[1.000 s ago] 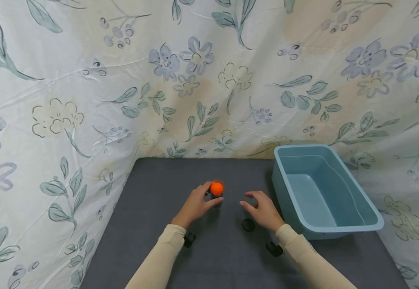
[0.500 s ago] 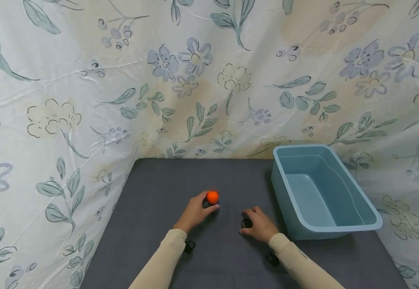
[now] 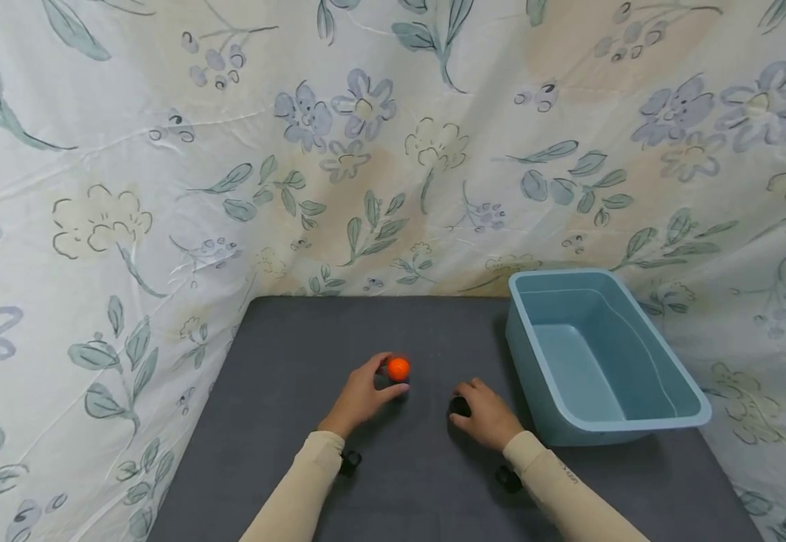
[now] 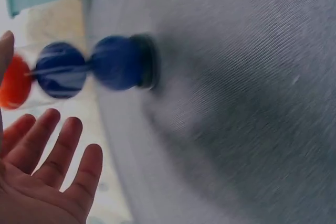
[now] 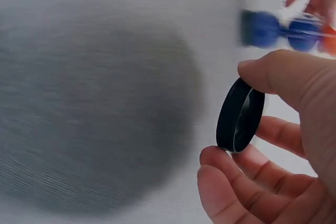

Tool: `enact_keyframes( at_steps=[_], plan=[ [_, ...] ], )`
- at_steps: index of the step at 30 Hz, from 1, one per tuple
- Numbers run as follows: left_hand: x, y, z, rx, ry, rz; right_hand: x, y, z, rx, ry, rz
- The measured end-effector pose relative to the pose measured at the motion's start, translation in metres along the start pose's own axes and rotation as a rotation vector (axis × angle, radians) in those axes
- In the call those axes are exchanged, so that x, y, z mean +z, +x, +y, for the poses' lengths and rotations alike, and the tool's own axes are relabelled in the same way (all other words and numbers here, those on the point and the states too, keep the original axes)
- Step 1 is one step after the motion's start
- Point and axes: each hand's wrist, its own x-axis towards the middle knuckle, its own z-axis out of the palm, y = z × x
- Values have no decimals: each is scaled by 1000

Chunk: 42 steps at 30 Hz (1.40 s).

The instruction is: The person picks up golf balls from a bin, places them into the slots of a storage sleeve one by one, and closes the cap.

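An upright clear tube [image 4: 61, 70] holds balls in a column: an orange ball [image 3: 398, 369] at the top and two blue balls [image 4: 113, 63] lower down. Its bottom end has a black base [image 4: 146, 61]. My left hand [image 3: 354, 397] holds the tube near the orange ball, thumb on one side and fingers on the other; contact is partly outside the left wrist view. In my right hand [image 3: 492, 418], a round black cap [image 5: 240, 118] is pinched on edge between thumb and fingertips. The cap's hollow inner side shows in the right wrist view. Both hands are apart.
A deep light-blue plastic bin [image 3: 538, 354] stands to the right of my right hand, with nothing visible inside. Dark grey cloth [image 3: 312, 324] covers the table. A floral curtain [image 3: 366, 226] hangs behind and to the left.
The right hand has come down to the black cap, which lay flat on the table, and picked it up. The left hand and tube have shifted slightly left and toward me.
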Motion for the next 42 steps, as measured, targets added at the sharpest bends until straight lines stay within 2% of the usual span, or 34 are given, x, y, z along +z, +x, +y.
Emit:
enact_keyframes(
  at_steps=[2, 5, 10, 13, 18, 23, 29, 35, 42],
  plan=[
    [-9, -1, 5, 8, -4, 14, -11, 3, -4, -26, 14, 35],
    [-23, 0, 17, 53, -20, 30, -33, 8, -14, -66, 43, 62],
    [-41, 3, 44, 178, -11, 57, -66, 12, -34, -120, 110, 126],
    [-46, 3, 57, 245, 0, 53, -78, 13, -44, -161, 128, 171],
    [-51, 1, 71, 323, 14, 29, -86, 14, -61, -218, 122, 230],
    [-53, -1, 76, 346, 35, 28, -83, 18, -72, -255, 152, 303],
    [-55, -3, 72, 333, 30, 29, -71, 27, -79, -313, 214, 363],
    [-53, -3, 61, 313, 29, 43, -52, 37, -81, -327, 218, 352],
    [-42, -2, 38, 331, 103, 63, -21, 48, -75, -323, 142, 301]
  ],
)
